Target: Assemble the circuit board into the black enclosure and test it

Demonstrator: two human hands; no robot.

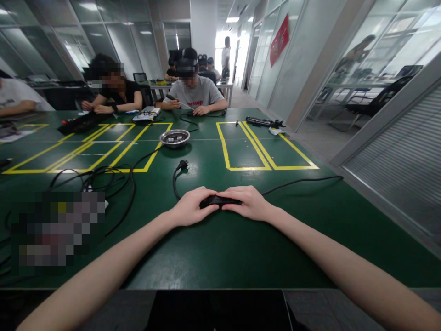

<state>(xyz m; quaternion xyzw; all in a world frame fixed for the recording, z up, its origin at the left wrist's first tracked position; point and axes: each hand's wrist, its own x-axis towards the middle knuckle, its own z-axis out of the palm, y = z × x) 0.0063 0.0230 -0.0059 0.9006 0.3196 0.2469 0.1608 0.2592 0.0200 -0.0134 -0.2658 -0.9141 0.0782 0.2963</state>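
Note:
Both my hands grip a long black power adapter (225,200) just above the green table, one at each end. My left hand (195,206) has its thumb along the near side and its fingers over the far side. My right hand (248,202) holds the other end the same way, and the fingertips of both hands nearly meet in the middle. From the left end a black cord curves to a plug (183,164) lying on the table. A thinner cable (303,183) runs off to the right. Much of the adapter is hidden by my fingers.
A metal bowl (175,138) with small metal parts stands beyond the plug. Coiled black cables (103,177) lie at left beside a blurred-out item. Yellow tape marks the green table (220,257). A black tripod-like object (263,122) lies at far right. Co-workers sit opposite.

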